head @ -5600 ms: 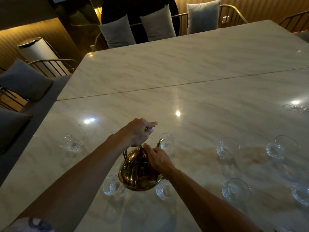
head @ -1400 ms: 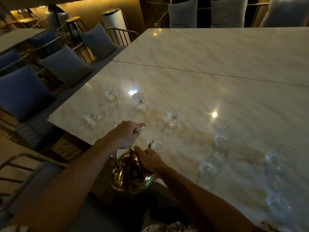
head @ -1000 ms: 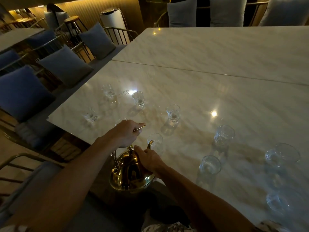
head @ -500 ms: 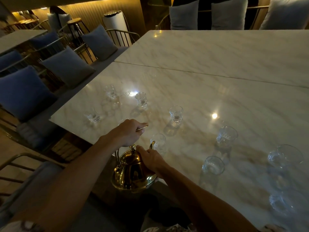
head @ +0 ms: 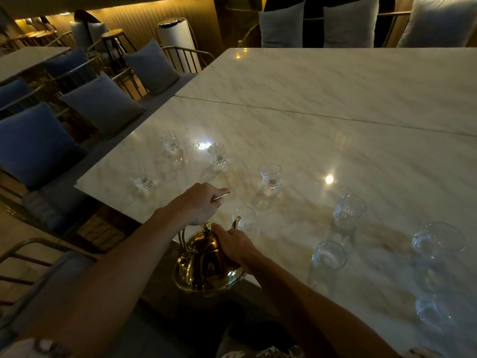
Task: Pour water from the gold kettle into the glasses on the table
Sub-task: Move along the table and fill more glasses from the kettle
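The gold kettle (head: 204,267) hangs over the near edge of the marble table (head: 335,156). My left hand (head: 200,204) grips its top handle from above. My right hand (head: 233,245) rests against the lid and the kettle's right side. The curved spout points at a clear glass (head: 245,220) just beyond it. Several more clear glasses stand on the table, among them one (head: 271,177) further back, one (head: 217,154) near a light reflection and one (head: 329,255) to the right of my right arm.
A second marble table (head: 348,81) abuts the far side along a seam. Blue-cushioned metal chairs (head: 103,104) line the left side. Grey cushions (head: 282,25) sit on chairs at the far end. A metal chair frame (head: 23,251) stands near my left arm.
Over the last seconds the view swung left along the table, with the kettle now by a glass at the near edge. In the last half second the hands and kettle barely moved.
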Action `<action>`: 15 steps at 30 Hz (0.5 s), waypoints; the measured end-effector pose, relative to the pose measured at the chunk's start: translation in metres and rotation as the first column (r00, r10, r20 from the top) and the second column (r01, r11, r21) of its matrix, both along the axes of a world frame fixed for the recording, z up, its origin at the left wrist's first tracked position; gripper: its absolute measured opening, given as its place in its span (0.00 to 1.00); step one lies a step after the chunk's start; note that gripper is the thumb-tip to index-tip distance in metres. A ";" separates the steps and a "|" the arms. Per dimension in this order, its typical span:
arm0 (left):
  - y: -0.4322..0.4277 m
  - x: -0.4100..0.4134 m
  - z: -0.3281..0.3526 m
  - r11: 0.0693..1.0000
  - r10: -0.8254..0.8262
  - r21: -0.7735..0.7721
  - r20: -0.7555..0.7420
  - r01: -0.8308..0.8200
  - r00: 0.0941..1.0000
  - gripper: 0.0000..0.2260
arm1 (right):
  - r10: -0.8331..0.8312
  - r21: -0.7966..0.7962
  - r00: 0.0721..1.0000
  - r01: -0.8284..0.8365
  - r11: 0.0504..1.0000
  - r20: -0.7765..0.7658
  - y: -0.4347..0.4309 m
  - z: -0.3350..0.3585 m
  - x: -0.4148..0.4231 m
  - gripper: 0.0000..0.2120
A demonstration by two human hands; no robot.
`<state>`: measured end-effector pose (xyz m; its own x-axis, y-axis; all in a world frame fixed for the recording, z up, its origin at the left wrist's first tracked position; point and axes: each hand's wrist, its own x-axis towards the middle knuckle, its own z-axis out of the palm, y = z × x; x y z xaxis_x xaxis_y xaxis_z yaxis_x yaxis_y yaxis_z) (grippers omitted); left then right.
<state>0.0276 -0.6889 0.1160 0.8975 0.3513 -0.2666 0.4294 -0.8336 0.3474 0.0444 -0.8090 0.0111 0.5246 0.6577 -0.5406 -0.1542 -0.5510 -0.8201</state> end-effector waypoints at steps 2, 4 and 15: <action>0.001 0.000 0.000 1.000 0.004 0.001 -0.005 -0.004 1.000 0.17 | -0.006 0.008 1.000 0.006 1.000 0.001 0.000 -0.001 0.000 0.35; 0.001 -0.001 -0.001 1.000 0.008 0.003 -0.002 -0.008 1.000 0.17 | -0.007 0.010 1.000 0.007 1.000 0.010 0.000 0.000 0.000 0.35; 0.001 0.000 0.000 1.000 0.006 -0.001 0.023 -0.006 1.000 0.17 | -0.005 -0.004 1.000 0.005 1.000 0.010 0.000 0.000 0.002 0.34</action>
<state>0.0272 -0.6883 0.1156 0.9012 0.3563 -0.2466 0.4264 -0.8305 0.3583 0.0463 -0.8089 0.0115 0.5334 0.6527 -0.5381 -0.1493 -0.5535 -0.8194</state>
